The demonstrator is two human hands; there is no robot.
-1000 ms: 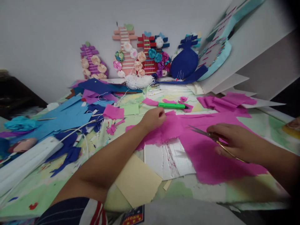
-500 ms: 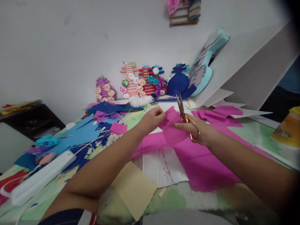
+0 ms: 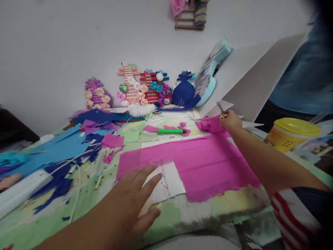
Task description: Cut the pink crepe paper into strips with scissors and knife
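Observation:
My left hand (image 3: 137,194) is open, fingers spread, slightly blurred, over a white sheet with thin red streaks (image 3: 169,184). Around that sheet lies a large piece of magenta crepe paper (image 3: 210,163) with a ragged near edge. Farther back on the right, my right hand (image 3: 231,123) is closed on gold-handled scissors (image 3: 221,108), their blades pointing up and away. Just left of that hand is a crumpled magenta piece (image 3: 209,125). A slim green tool with a dark tip (image 3: 170,131) rests behind the large piece.
Several decorated guitar-shaped crafts (image 3: 151,90) lean along the wall, with white string (image 3: 142,109) before them. Blue paper (image 3: 57,147) and scraps cover the left side, near a white power strip (image 3: 26,191). A yellow-lidded tub (image 3: 293,133) stands right.
My hands have separated. The left has come down and nearer, letting go of the magenta paper; the right has moved back with the scissors. The view has turned rightward.

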